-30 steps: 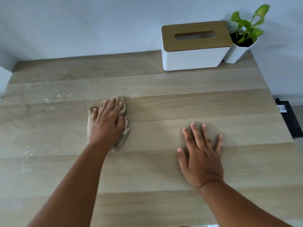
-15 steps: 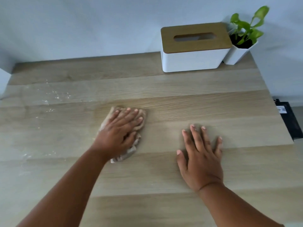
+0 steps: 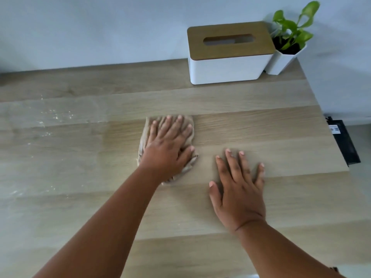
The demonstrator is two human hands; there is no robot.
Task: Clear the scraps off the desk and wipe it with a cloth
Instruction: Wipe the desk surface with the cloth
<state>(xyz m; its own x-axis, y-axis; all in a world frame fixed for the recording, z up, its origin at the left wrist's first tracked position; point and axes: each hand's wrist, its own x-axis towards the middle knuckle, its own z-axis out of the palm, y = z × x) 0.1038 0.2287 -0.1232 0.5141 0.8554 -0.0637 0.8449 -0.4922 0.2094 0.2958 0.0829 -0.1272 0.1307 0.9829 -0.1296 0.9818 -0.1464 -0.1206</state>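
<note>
Beige cloth is pressed flat to the wooden desk mid-frame by left hand, fingers straight and spread. Right hand is laid flat on bare wood at 4 o'clock of cloth, fingers splayed, nothing held. White specks are seen at 9–10 o'clock. Tissue box and potted plant are placed at 1 o'clock.

A plain pale wall in a bluish grey runs behind the furniture, evenly lit by soft light. Against it stand a white tissue box with a wooden slotted lid and, just beside it on the right, a white pot holding a green leafy plant. A black object lies low at the right edge.
</note>
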